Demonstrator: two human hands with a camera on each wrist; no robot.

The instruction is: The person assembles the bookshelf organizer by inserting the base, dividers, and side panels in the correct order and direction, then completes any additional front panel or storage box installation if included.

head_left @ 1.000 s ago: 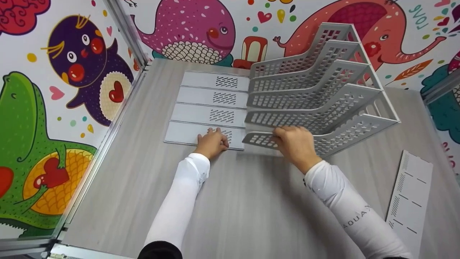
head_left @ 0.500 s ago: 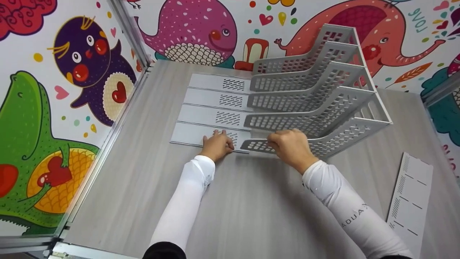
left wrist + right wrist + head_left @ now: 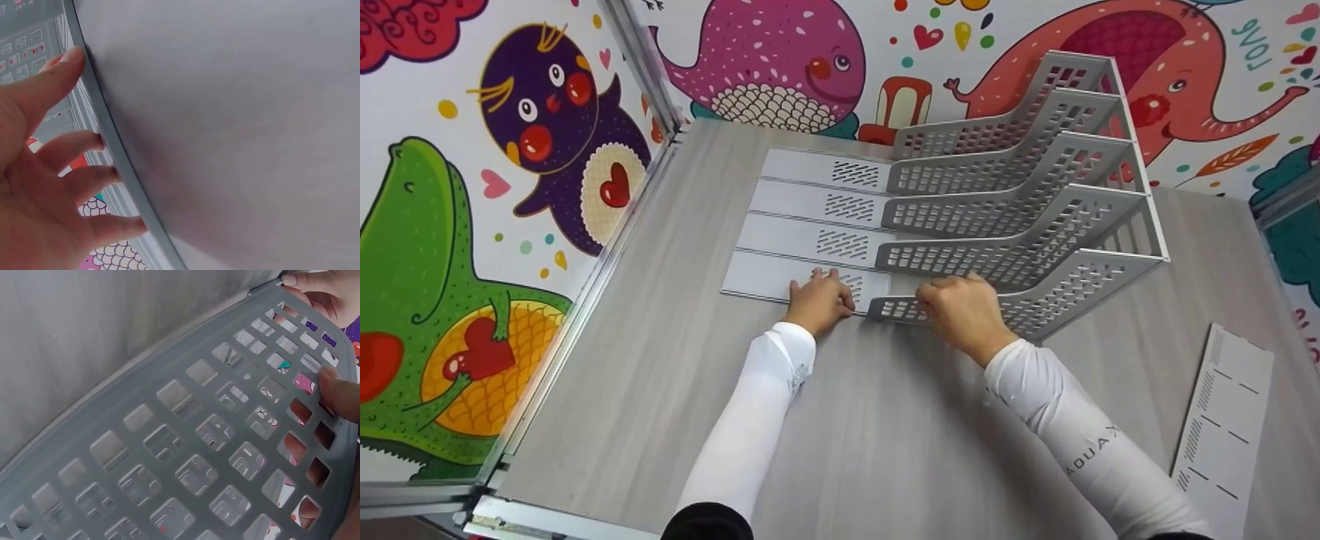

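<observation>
A light grey slotted panel (image 3: 780,259) lies flat on the table, its right edge against a grey rack of perforated dividers (image 3: 960,217). My left hand (image 3: 820,304) rests spread on the panel's near right corner, its thumb and fingertips on the near edge; the left wrist view shows them along that edge (image 3: 126,163). My right hand (image 3: 966,311) pinches the top edge of the nearest divider (image 3: 1054,304). In the right wrist view the right thumb (image 3: 340,396) lies on that divider's perforated face (image 3: 219,433), fingers behind it, and the left hand (image 3: 326,292) is at its far end.
Another slotted panel (image 3: 1222,427) lies at the right of the wood-grain table (image 3: 607,420). Cartoon-printed walls stand at the left, back and right, with a metal frame rail (image 3: 577,322) along the left edge.
The nearest divider and the rack's right side have shifted left relative to the flat panel, the right hand moving with them. The left hand stays on the panel's corner. The head view has shifted slightly.
</observation>
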